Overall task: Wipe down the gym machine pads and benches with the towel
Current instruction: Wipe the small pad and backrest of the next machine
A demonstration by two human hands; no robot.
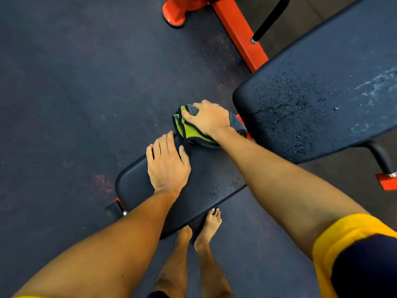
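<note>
1. The towel [189, 131], green and grey and bunched up, lies on the far end of the seat pad [214, 181], just short of the gap before the backrest pad [322, 82].
2. The right hand [207, 120] lies on top of the towel with its fingers curled over the bundle, gripping it and pressing it down on the pad.
3. The left hand [166, 162] lies flat on the seat pad, fingers straight and holding nothing. Its thumb is just beside the towel's dark edge, and the hand appears to be steadying the person.
4. Progress looks early to middling. The seat pad is being wiped now, and a scatter of droplets [236, 181] remains near its right edge.
5. The backrest pad appears untouched. It is speckled with droplets across its lower half and carries a pale wet streak [376, 82] towards the right.
6. What is left, by this view: finish the seat pad, then wipe the whole backrest pad. No other machines are in view, so their state cannot be told.
7. Count: one towel, two pads, two hands, two bare feet [211, 224] on the dark floor [75, 82], one black handle [272, 18], and one orange frame [238, 33].
</note>
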